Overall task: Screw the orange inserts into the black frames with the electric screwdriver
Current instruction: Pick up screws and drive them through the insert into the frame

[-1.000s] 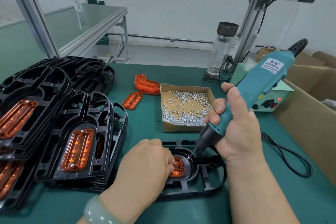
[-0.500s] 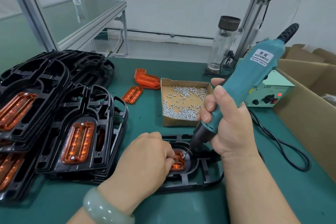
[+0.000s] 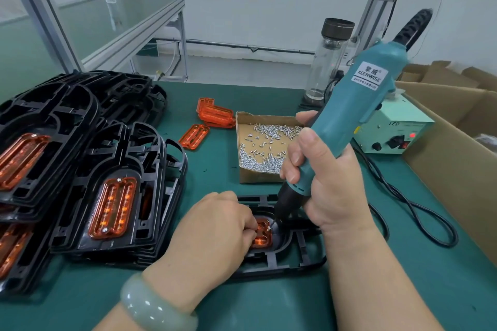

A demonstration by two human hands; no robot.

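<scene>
A black frame [image 3: 295,260] lies on the green mat in front of me with an orange insert [image 3: 262,235] seated in it. My left hand [image 3: 212,234] rests curled on the frame and covers most of the insert; its fingertips sit at the insert's edge. My right hand [image 3: 320,183] grips the teal electric screwdriver [image 3: 347,121], held steeply upright. The bit tip touches a small screw [image 3: 269,228] at the insert's upper right corner. Whether the left fingers pinch anything is hidden.
Stacks of black frames with orange inserts [image 3: 113,204] fill the left. Loose orange inserts [image 3: 215,115] and an open cardboard box of screws [image 3: 266,148] lie behind. A power supply [image 3: 398,131], its cable [image 3: 403,207], a glass bottle [image 3: 330,59] and large cardboard boxes [image 3: 457,148] stand at the right.
My right hand has tilted the screwdriver more upright and brought its bit onto the screw at the insert. My left hand has stayed on the frame.
</scene>
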